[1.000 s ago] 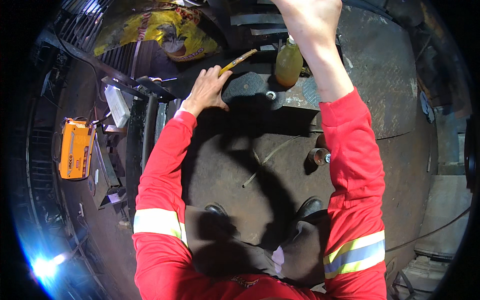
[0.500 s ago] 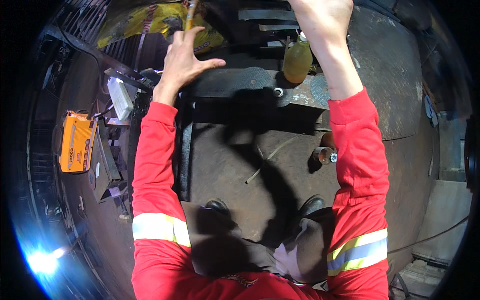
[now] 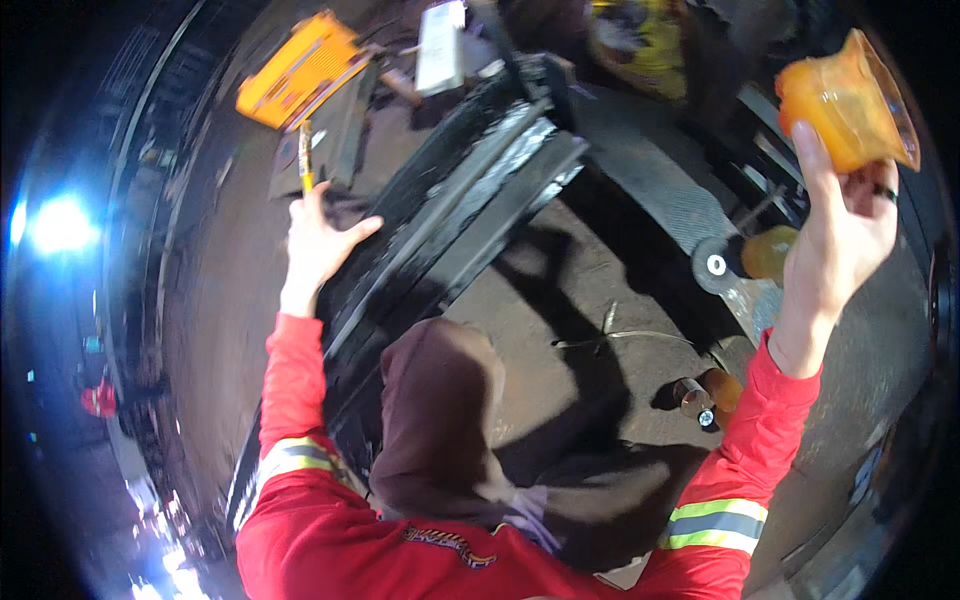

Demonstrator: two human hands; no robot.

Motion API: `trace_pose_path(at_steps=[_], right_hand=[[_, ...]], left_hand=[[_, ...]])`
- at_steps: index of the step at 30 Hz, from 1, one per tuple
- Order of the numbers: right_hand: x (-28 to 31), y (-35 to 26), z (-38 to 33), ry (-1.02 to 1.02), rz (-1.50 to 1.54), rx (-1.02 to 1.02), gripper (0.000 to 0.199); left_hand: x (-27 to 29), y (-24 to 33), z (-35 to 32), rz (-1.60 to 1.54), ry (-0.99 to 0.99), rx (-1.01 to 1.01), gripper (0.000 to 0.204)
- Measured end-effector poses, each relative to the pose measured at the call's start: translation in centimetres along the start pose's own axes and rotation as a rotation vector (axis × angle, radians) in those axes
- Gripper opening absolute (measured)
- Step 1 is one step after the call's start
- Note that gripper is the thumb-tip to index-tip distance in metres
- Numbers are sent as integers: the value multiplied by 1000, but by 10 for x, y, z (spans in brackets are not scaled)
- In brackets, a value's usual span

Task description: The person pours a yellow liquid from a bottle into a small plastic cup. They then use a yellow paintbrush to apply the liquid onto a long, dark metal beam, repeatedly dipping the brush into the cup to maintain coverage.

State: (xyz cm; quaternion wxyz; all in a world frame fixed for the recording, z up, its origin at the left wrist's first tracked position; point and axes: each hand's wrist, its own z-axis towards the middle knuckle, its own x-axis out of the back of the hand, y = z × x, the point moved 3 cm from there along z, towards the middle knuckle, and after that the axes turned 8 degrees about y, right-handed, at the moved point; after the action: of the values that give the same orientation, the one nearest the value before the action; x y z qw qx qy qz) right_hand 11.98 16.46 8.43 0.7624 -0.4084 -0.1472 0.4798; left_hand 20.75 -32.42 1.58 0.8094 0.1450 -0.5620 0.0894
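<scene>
My left hand point(image 3: 318, 250), at the left over a dark steel frame, holds a slim yellow stick-like tool point(image 3: 305, 165) that points away from me. Its thumb is spread to the side and the other fingers are partly hidden. Raised at the upper right, my right hand point(image 3: 845, 215) grips a cut-open plastic container point(image 3: 850, 100). That container is translucent and orange, with an uneven, pulled-out rim. Dark steel bars point(image 3: 450, 220) run diagonally between me and the bench plate, close to my left hand.
An orange machine point(image 3: 305, 70) and a white box point(image 3: 440, 45) stand at the far left. On the plate are a black disc point(image 3: 715, 265) and a yellowish bottle point(image 3: 770, 252). A small bottle point(image 3: 692, 398) stands on the floor. Bright welding light point(image 3: 62, 225) glares at the left.
My view has turned left, bringing the steel bars and orange machine closer to the middle. The right hand, earlier cut off at the top edge, now shows with the orange container.
</scene>
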Motion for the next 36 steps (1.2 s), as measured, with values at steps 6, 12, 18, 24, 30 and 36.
trace_pose_path(at_steps=[6,12,18,24,30,36], right_hand=[[-31,-15,-35,-157,182,-208,50],[-26,-10,-50,-163,147,-437,68],[-15,2,-53,-231,61,-490,74],[2,9,-67,-278,91,-529,76],[0,15,-100,-380,154,-561,72],[22,18,-114,-511,134,-562,76]], left_hand=[[-63,0,9,151,-45,42,115],[-47,-27,-10,147,23,214,111],[-11,-63,-22,198,45,257,106],[48,-131,-49,45,242,306,66],[4,-128,-100,279,-143,200,54],[64,-162,-121,448,129,384,48]])
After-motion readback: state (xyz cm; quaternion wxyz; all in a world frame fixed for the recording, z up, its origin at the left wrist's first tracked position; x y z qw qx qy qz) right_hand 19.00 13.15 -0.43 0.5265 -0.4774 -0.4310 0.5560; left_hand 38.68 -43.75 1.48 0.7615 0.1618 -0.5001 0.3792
